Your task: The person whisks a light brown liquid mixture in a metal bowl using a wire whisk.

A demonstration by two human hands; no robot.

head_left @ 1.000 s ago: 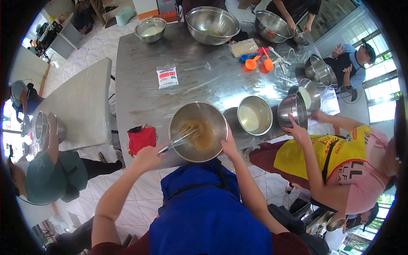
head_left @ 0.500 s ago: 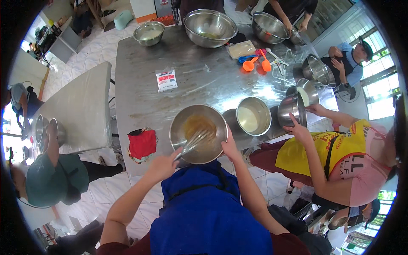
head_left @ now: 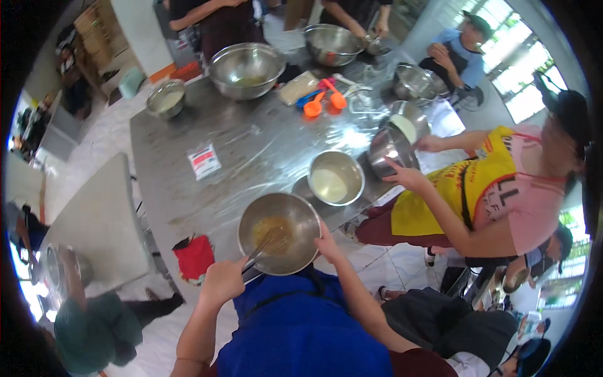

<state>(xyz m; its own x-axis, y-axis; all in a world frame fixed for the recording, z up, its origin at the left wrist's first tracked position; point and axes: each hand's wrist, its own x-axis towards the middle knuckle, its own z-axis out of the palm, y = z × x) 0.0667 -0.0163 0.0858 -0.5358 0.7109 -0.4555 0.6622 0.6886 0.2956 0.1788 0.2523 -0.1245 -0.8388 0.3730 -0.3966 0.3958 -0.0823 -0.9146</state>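
Note:
My left hand [head_left: 225, 280] is closed round the handle of a wire whisk [head_left: 275, 242], whose loops rest in a yellow-brown mixture [head_left: 262, 229] at the bottom of a steel mixing bowl [head_left: 303, 217]. On the bowl's right side, my right hand [head_left: 325, 245] grips the rim, fingers partly hidden beneath it. The bowl sits at the table's near edge, against my blue apron [head_left: 308, 327]. Just beyond it to the right stands a steel pot [head_left: 353, 182] of pale cream liquid. A folded red cloth [head_left: 193, 256] lies to the left.
The steel table [head_left: 251, 157] carries a white packet [head_left: 204, 161], orange measuring cups [head_left: 313, 107] and large steel bowls [head_left: 246, 69] along its far side. At right, a co-worker in a yellow apron [head_left: 433, 201] holds a tilted bowl [head_left: 386, 151]. A pale table [head_left: 94, 220] stands left.
My view has turned, so the table appears slanted and shifted left. The bowl sits lower in view, with both hands still on whisk and rim. The whisk has shifted within the bowl.

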